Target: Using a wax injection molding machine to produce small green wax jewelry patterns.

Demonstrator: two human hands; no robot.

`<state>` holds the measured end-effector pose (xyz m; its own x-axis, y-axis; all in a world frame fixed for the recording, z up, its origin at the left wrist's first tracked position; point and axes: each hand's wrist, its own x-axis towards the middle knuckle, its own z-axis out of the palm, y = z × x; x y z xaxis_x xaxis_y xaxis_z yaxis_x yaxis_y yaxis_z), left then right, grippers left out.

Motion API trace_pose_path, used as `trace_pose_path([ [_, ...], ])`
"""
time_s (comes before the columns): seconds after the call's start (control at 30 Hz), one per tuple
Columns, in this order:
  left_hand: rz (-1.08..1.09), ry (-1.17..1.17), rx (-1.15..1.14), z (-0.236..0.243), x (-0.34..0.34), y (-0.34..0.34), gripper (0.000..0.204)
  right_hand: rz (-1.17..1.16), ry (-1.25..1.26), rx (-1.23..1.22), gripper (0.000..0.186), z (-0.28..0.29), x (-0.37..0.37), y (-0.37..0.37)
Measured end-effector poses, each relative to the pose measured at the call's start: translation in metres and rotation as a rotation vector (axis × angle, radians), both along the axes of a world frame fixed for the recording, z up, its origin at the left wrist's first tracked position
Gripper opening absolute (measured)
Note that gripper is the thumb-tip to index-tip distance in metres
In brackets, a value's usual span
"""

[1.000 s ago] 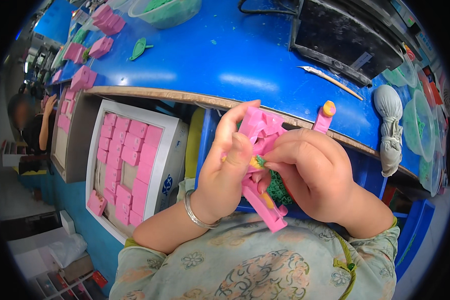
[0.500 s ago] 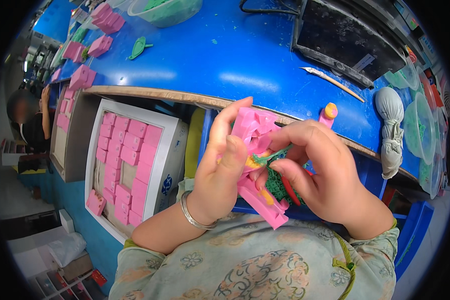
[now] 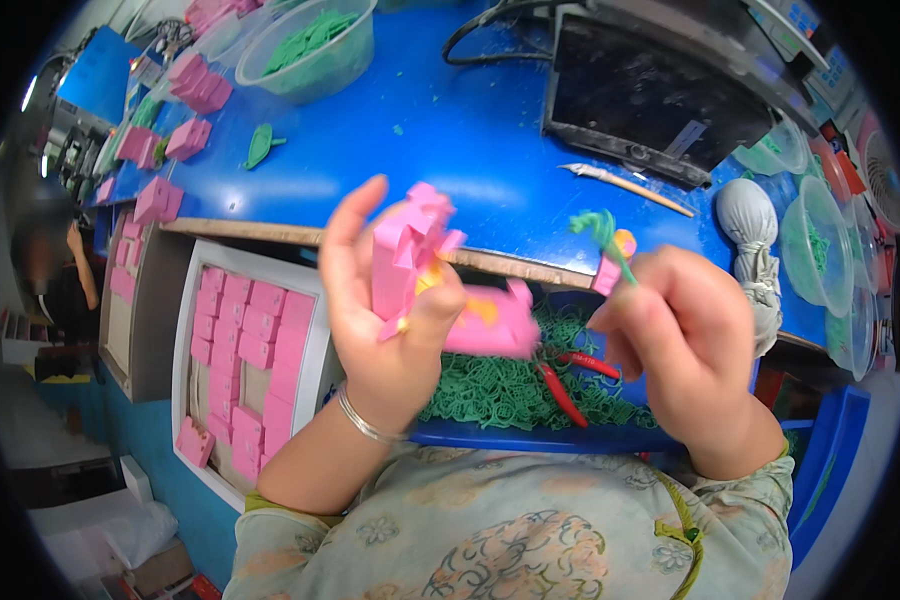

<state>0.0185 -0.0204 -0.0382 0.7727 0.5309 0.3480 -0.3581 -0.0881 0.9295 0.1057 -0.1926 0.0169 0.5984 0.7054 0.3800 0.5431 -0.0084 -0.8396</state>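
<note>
- Left hand point(image 3: 385, 330) is closed round a pink mould point(image 3: 410, 255), thumb and fingers pinching it, held upright with its long axis near vertical, above the green scrap pile point(image 3: 510, 385).
- A second pink part point(image 3: 495, 320) sits just right of the mould, touching the left thumb.
- Right hand point(image 3: 685, 335), well right of the mould, pinches a green strip point(image 3: 600, 230) that points up.
- The left hand is nearer the mould.

Pink mould block point(image 3: 410, 255), yellow spots. Green trimmed strip point(image 3: 602, 232). Green scrap pile point(image 3: 500, 385). Red-handled cutters point(image 3: 562, 388). Blue counter point(image 3: 470, 140). White tray point(image 3: 315, 345) of pink blocks point(image 3: 250, 330). Silver bangle point(image 3: 362, 420). Pale floral-patterned sleeve point(image 3: 490, 540).
</note>
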Motion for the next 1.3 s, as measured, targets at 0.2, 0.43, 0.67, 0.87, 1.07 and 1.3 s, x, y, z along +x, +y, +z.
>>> trace_pose_path([
  [0.2, 0.255, 0.214, 0.750, -0.006, 0.029, 0.025, 0.089, 0.199, 0.964, 0.185, 0.023, -0.014, -0.003, 0.006],
  [0.43, 0.161, -0.040, 0.810, 0.011, 0.004, 0.000, 0.050, 0.279, 0.962, 0.038, 0.021, -0.015, -0.003, 0.008],
  [0.67, -0.276, 0.048, -0.292, 0.013, -0.003, -0.026, 0.021, 0.258, 0.336, -0.040, 0.019, -0.023, -0.006, 0.011],
  [0.87, -0.217, -0.059, 0.590, 0.021, -0.013, -0.014, 0.013, 0.314, 0.819, -0.221, 0.018, -0.025, -0.005, 0.010],
  [1.07, -0.185, 0.151, -0.030, 0.014, -0.020, -0.016, 0.009, 0.170, 0.581, -0.066, 0.008, -0.017, -0.005, 0.009],
  [1.3, -0.121, 0.121, 0.399, 0.017, -0.020, -0.016, 0.017, 0.191, 0.170, 0.098, 0.014, -0.028, -0.003, 0.015],
])
